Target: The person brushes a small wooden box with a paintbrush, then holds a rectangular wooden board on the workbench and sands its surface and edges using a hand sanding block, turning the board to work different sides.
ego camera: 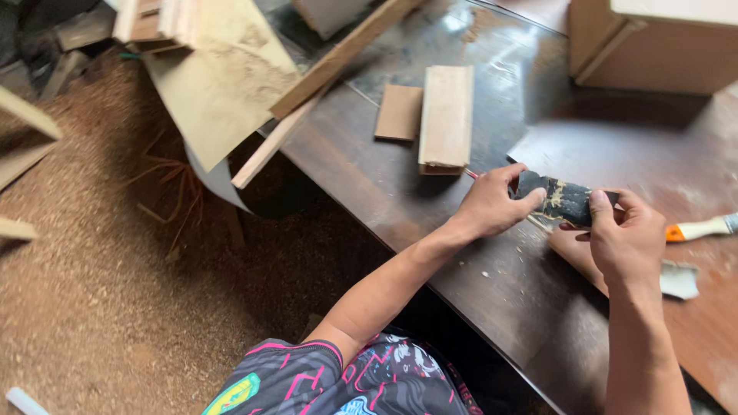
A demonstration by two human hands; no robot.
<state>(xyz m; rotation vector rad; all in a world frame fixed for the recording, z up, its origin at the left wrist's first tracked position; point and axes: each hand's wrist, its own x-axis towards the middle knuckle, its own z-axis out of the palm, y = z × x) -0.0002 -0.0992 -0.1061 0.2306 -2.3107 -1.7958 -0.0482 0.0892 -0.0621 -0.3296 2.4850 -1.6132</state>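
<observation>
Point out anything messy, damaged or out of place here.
Sawdust covers the floor, and loose boards lean askew against the dark table. The black block held by the left hand and right hand is smeared with yellowish residue.

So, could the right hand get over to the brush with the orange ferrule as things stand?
Probably yes, but not freely. The brush lies on the table just beside the right hand, with nothing between them. That hand, however, grips the dark smeared block together with the left hand, so it would have to let go first.

Small dark block [563,199] with worn yellowish patches, held level between both hands, just above the dark tabletop
</observation>
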